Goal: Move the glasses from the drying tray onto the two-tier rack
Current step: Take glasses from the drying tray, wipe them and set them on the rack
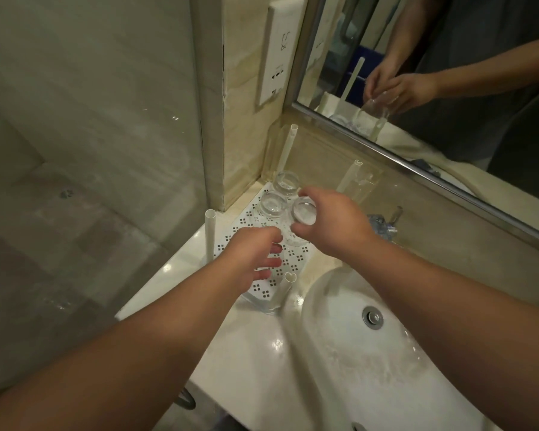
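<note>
The head view looks down on a white perforated tray (293, 259) on the counter beside a sink (371, 353), with white posts (210, 231) rising at its corners. The right hand (333, 222) grips an upturned clear glass (302, 223) from above: the thumb lies on its side at about 7 o'clock, the fingers curl round the far side from 12 to 3 o'clock, and the base faces the camera between them. The glass is over the tray's middle; whether it touches the tray cannot be told. At 10 o'clock from it, two more upturned glasses stand close together, the nearer glass (271, 206) just beside the held one, the far glass (285, 183) toward the corner wall. The left hand (252, 256) hovers over the tray at 7 o'clock from the held glass, fingers spread and relaxed, holding nothing, fingertips (276, 247) just beside the glass's lower rim.
</note>
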A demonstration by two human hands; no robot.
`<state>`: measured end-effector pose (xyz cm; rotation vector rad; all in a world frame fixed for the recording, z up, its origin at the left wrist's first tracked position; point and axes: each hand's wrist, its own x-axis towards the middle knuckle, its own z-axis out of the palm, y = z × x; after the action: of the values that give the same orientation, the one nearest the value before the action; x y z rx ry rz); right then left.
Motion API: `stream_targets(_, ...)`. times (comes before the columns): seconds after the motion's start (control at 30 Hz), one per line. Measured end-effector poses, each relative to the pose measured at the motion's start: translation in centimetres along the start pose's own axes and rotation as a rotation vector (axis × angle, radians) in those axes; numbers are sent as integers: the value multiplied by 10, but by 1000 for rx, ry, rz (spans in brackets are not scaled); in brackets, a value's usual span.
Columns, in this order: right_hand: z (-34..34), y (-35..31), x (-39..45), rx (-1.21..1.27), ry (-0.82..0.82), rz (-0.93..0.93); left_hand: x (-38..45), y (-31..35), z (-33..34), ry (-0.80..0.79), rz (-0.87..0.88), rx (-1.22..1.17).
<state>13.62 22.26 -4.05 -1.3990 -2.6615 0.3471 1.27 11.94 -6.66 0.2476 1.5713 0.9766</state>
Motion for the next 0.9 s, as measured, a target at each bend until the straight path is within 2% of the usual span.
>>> stream_targets(0.2, -42, -22, -9, 37, 131, -60, -22, 22, 3, -11, -45, 32)
stream_targets(0.4, -67, -36, -21, 25, 205, -108, -41, 43, 10, 3, 66, 17)
stream_targets(0.7, -87, -46, -47, -59, 320, -213, -57, 61, 10, -118, -2, -14)
stream_targets(0.9, -86, -47, -64, -102, 497, -346, -67, 75, 9, -234, -37, -89)
